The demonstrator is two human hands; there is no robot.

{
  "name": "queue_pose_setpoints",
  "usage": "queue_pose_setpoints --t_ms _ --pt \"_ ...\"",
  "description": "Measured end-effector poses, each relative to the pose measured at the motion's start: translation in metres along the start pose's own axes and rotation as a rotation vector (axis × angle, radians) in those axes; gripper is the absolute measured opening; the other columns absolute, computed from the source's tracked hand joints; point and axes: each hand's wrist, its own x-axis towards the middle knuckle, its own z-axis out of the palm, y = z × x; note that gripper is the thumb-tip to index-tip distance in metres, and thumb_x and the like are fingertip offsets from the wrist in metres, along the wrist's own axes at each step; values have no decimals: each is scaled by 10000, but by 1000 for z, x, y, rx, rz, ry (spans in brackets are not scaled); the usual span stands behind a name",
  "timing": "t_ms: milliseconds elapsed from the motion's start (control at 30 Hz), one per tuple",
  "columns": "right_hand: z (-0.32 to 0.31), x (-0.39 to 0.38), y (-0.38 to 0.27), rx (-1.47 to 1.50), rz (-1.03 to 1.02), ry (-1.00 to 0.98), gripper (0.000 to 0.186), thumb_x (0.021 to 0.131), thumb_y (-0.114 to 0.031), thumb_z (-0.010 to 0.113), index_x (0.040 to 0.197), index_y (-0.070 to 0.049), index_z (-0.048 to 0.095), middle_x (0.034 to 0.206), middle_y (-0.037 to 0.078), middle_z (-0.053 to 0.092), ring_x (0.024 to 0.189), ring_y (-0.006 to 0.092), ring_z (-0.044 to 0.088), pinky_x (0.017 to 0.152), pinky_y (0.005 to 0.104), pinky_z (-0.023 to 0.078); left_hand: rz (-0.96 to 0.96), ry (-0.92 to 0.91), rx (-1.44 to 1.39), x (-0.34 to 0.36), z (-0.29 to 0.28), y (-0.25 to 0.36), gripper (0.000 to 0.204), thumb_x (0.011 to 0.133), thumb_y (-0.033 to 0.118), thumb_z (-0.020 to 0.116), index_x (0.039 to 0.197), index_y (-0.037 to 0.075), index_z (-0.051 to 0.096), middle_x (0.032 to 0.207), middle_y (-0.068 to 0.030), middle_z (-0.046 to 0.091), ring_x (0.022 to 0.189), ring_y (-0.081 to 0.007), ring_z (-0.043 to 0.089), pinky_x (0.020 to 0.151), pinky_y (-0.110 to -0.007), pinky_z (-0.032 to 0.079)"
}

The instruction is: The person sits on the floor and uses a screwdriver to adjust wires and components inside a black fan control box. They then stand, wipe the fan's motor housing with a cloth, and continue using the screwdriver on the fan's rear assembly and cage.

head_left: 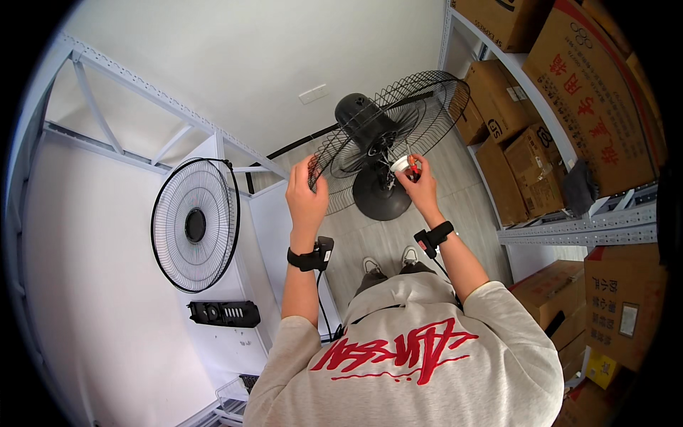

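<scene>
A black pedestal fan (364, 121) stands in front of me with its motor housing, wire guard and round base (382, 199) in view. The fingers of my left hand (306, 196) curl round the left rim of the rear wire guard (427, 107). Close to the fan's hub, my right hand (420, 191) pinches a small white round piece (401, 164) with a red-orange part. What exactly that piece is cannot be made out. To my left, the round front fan guard (181, 249) lies on a white surface, with a black control panel (224, 314) beside it.
White metal shelving (142, 85) frames the left side. On the right, a rack holds several cardboard boxes (590, 92), and more boxes (622, 299) sit lower down. A wall socket plate (313, 94) is behind the fan. Small loose parts (245, 343) lie near the control panel.
</scene>
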Motion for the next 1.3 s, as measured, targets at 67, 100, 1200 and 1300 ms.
queue_pose_setpoints --t_ms 67,100,1200,1300 --pt "0 1 0 7 32 -15 534 855 -296 764 1282 -97 512 855 74 703 751 186 684 709 312 534 -1 -5 2 1 0 0 358 826 -26 583 1181 12 598 1052 -148 640 936 -304 659 824 -371 526" --pt "0 1 1 13 53 -11 526 853 -296 766 1267 -86 519 854 78 700 745 185 678 703 313 532 -7 -10 -1 1 0 1 359 826 -26 583 1182 13 597 1050 -147 639 932 -302 659 822 -371 526" --pt "5 0 0 -42 -13 113 476 858 -338 765 1176 -40 574 836 85 694 717 171 654 676 325 523 9 -11 -4 -1 0 -1 372 823 -17 588 1194 17 590 1054 -154 634 937 -326 651 821 -387 523" --pt "2 -3 -7 -65 -45 64 478 863 -357 757 1164 -34 574 844 82 697 708 173 652 671 323 523 -4 -13 -6 -2 -1 -1 373 823 -17 587 1195 16 589 1056 -154 634 938 -326 650 822 -387 522"
